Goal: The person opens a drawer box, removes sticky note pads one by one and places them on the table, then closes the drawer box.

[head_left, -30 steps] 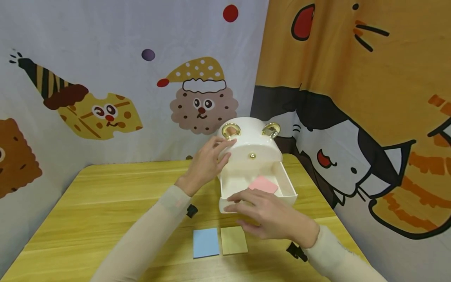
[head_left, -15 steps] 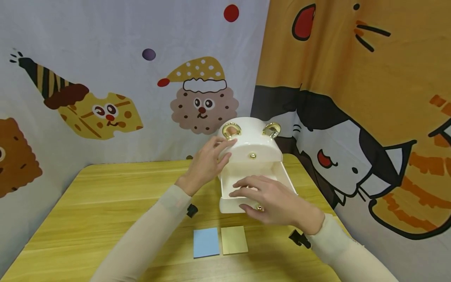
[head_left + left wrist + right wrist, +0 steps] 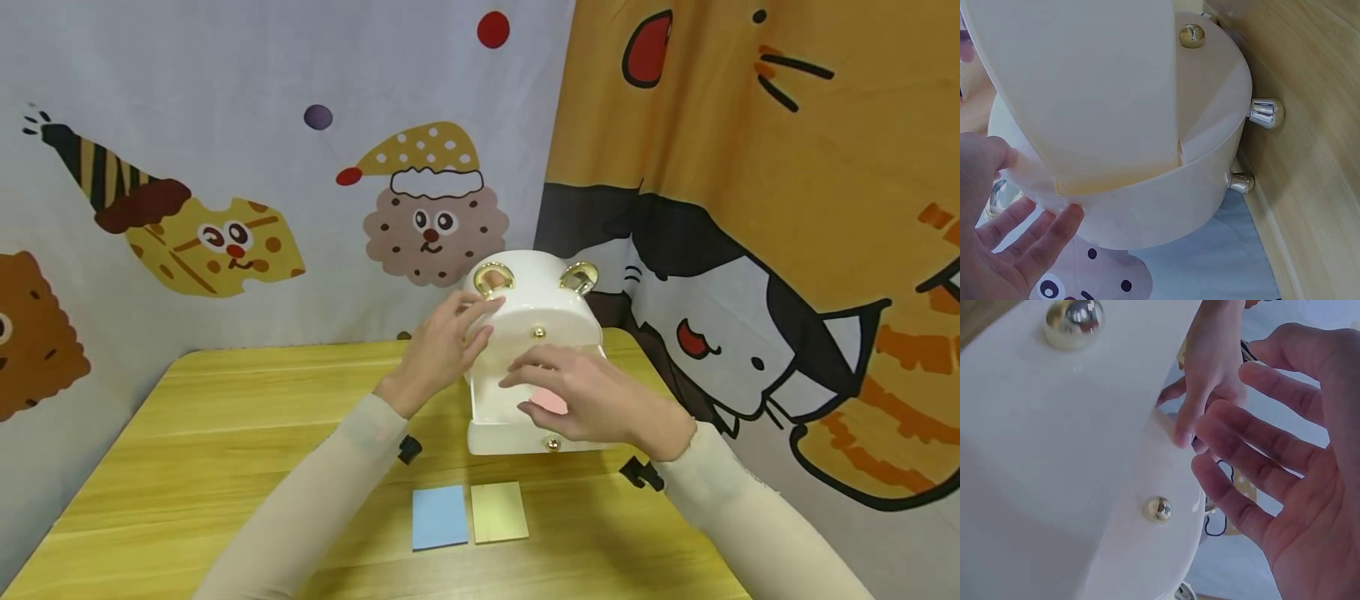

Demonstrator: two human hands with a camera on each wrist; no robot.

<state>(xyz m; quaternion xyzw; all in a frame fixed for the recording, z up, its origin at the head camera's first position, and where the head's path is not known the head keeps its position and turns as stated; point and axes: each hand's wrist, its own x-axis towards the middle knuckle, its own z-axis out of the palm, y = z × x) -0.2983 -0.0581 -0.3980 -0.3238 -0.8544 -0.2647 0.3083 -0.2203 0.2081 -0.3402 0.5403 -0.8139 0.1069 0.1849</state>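
Observation:
A white rounded storage box with gold ears stands on the table, its lower drawer pulled out. My left hand touches the box's upper left side with spread fingertips, below the left ear; the left wrist view shows the fingertips against its shell. Above the drawer hovers my right hand, fingers loosely bent and holding nothing. Beneath it, partly hidden, a pink sticky note pad lies in the drawer. In the right wrist view the right palm and fingers are bare.
A blue sticky note pad and a yellow one lie side by side in front of the drawer on the wooden table. Gold knobs mark the upper compartment and drawer front. Cartoon-printed curtains hang behind and at right.
My right hand has risen and moved forward from the drawer's front edge to over its inside, uncovering the drawer's gold knob. The left hand has stayed in place on the box.

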